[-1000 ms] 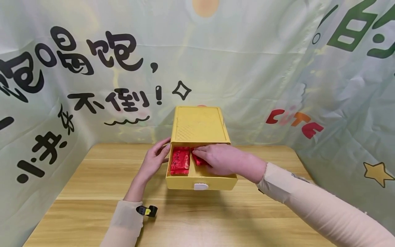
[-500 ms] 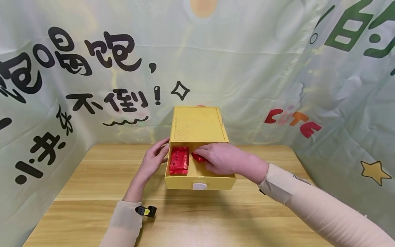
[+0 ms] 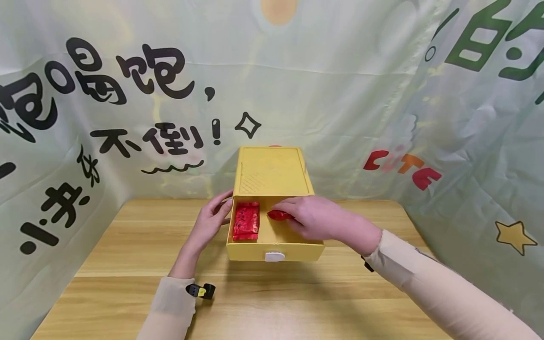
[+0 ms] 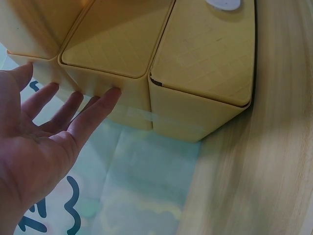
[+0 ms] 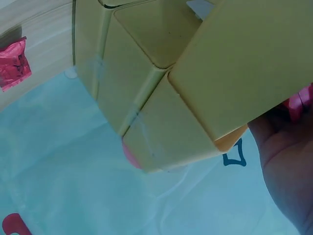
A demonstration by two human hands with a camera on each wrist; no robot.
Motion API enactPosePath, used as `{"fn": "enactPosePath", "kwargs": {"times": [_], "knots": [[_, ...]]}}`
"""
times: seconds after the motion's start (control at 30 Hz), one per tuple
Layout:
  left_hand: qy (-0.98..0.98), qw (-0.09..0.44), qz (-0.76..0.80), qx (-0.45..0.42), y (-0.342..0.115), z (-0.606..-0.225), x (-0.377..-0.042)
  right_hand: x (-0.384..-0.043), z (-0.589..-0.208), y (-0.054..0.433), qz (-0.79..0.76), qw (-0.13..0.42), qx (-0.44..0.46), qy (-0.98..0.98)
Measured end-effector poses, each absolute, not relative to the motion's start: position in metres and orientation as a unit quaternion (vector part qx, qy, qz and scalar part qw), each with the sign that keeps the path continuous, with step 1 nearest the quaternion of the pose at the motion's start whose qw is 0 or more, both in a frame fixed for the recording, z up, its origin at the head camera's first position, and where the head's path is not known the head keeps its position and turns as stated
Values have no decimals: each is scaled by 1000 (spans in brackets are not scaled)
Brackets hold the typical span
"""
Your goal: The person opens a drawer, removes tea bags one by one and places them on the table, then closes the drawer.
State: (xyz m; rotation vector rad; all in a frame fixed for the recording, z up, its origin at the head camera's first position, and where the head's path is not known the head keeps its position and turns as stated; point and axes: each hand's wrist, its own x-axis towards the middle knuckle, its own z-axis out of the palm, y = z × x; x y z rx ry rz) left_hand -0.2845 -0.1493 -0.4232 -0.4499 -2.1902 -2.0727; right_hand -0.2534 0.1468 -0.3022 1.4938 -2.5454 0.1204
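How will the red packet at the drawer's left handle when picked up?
The red packet looks glossy, so probably slightly slippery. Its creased surface suggests some give. Lying flat in the drawer, it seems unlikely to roll.

Pale green printed fabric backdrop (image 3: 323, 113), light wooden tabletop (image 3: 127, 255)

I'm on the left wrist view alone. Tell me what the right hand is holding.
Observer: The right hand pinches a red packet at the open drawer.

Operator: Now report what else you can see in that drawer.

Observer: A second packet, also red, lies along the drawer's side nearer the left hand.
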Motion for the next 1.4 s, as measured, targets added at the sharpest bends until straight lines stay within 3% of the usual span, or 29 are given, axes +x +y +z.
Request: {"fn": "enactPosePath", "kwargs": {"times": [0.73,1.4], "knots": [[-718,47,-678,-152,-150,-425,-284,-241,-308,177,92,167,490,-850],[-724,50,-672,-147,-150,-425,-285,-244,-326,196,152,301,532,-777]]}}
